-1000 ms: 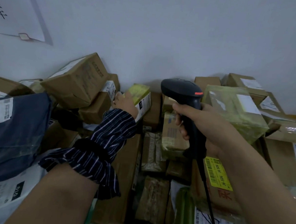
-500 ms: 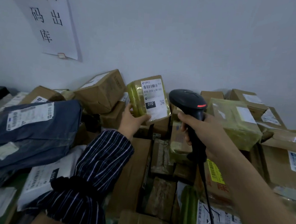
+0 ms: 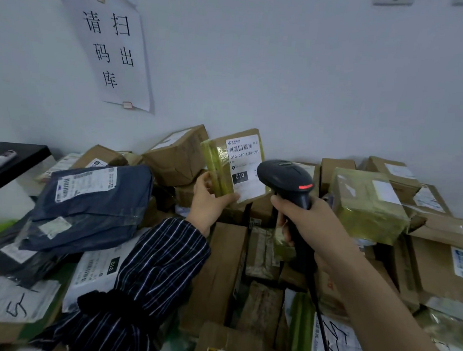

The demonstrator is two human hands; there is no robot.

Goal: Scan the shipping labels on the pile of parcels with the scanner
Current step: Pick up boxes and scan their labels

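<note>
Held over pile: parcel, scanner.
Grip: left hand clamps parcel at its 1 o'clock; right hand clamps scanner, head at 11 o'clock, overlapping label.

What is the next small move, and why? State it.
Probably aim the scanner up-left at the barcode and trigger it: the left hand holds the parcel, label outward, while the right hand grips the scanner, whose head overlaps its lower right.

A parcel storeroom, by the look of it. Labelled cardboard boxes and mailer bags heap against a white wall under a taped-up paper notice.
</note>
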